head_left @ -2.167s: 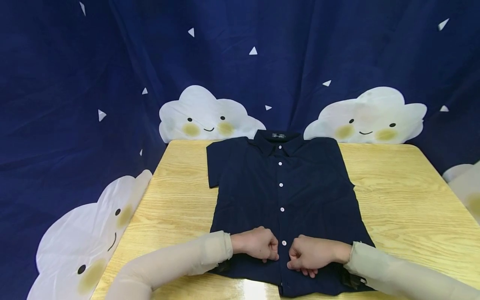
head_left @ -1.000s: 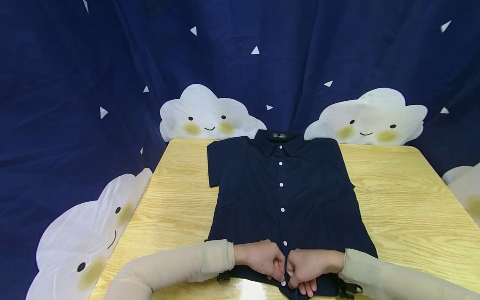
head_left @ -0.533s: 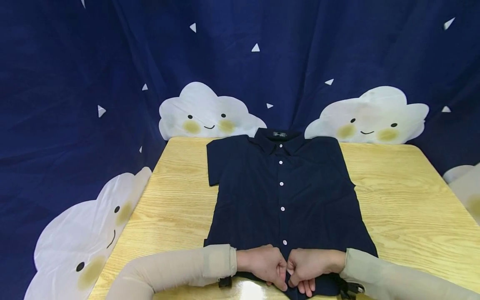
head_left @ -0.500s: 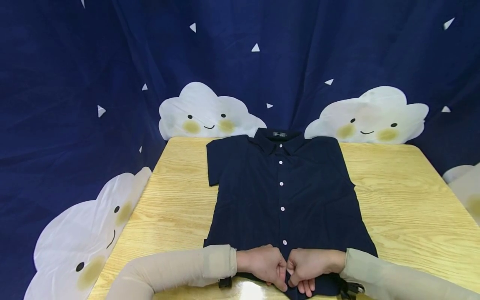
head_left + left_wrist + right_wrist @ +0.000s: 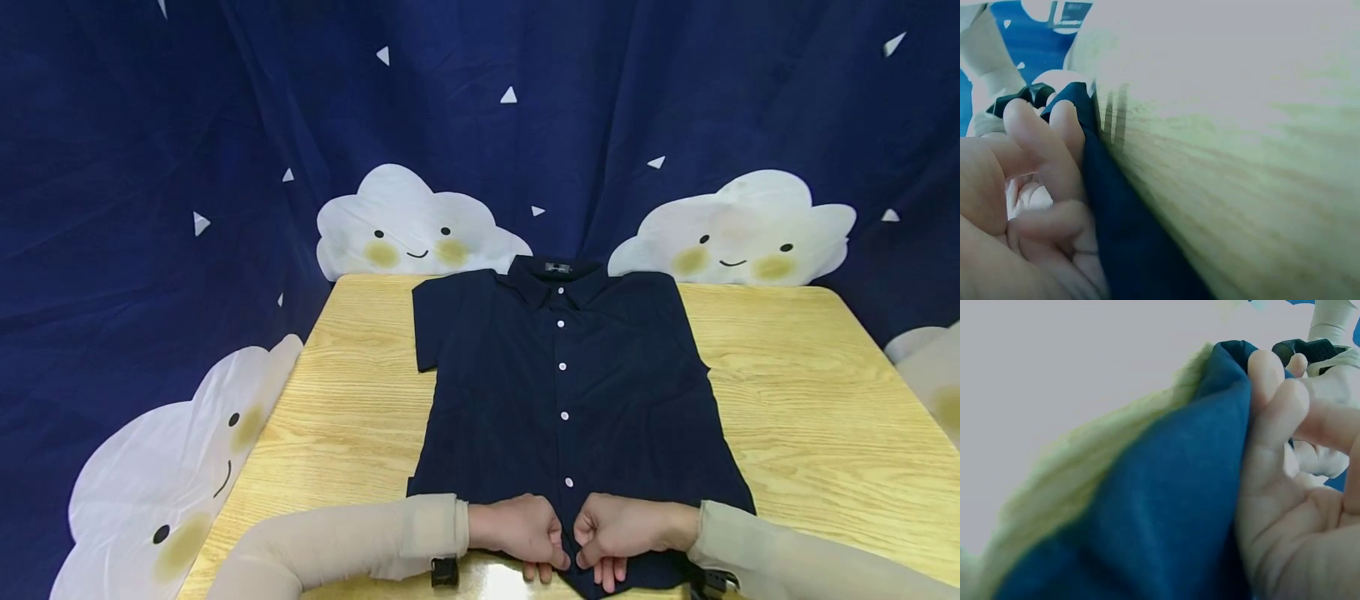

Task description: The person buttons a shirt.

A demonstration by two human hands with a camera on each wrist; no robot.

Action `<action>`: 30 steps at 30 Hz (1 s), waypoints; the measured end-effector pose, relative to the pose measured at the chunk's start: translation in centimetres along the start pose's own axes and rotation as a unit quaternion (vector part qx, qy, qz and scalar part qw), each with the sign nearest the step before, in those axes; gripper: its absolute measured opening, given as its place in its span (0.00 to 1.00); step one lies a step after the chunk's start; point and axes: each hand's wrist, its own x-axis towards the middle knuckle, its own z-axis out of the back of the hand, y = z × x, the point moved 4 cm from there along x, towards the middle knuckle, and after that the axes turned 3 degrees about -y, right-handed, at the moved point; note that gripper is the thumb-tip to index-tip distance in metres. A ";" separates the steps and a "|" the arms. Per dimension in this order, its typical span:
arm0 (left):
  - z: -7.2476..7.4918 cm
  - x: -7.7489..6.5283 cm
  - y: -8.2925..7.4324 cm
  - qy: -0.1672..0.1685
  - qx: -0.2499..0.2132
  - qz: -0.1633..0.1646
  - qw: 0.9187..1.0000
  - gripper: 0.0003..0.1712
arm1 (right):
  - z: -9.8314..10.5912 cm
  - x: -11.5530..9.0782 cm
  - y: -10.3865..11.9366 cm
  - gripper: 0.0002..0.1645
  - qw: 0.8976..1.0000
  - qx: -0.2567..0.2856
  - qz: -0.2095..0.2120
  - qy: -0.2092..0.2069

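Note:
A navy short-sleeved button-up shirt [image 5: 495,400] lies face up on the wooden table, collar at the far side, white buttons down its front. At its bottom hem, on the left of the button strip, my left hand [image 5: 521,529] pinches the cloth with curled fingers. My right hand [image 5: 630,527] pinches the strip's other side, a small gap from the left. The lowest visible button [image 5: 569,482] sits just above both hands. In the left wrist view, dark cloth [image 5: 1125,231] runs along the fingers; in the right wrist view the shirt cloth [image 5: 1166,487] hangs raised beside the fingers.
The pale wooden table [image 5: 810,400] extends on both sides of the shirt. Behind it hangs a dark blue curtain [image 5: 480,108] printed with smiling white clouds. A dark wrist device [image 5: 444,572] shows under the left sleeve.
Both hands have come down the button strip from the fifth button to the hem. They met closely around a lower button, now hidden, and have since drawn slightly apart.

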 end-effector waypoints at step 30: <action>-0.3 0.4 0.3 0.040 -0.097 0.020 0.994 0.12 | 0.0 0.4 -0.1 0.05 0.997 0.074 0.014 0.015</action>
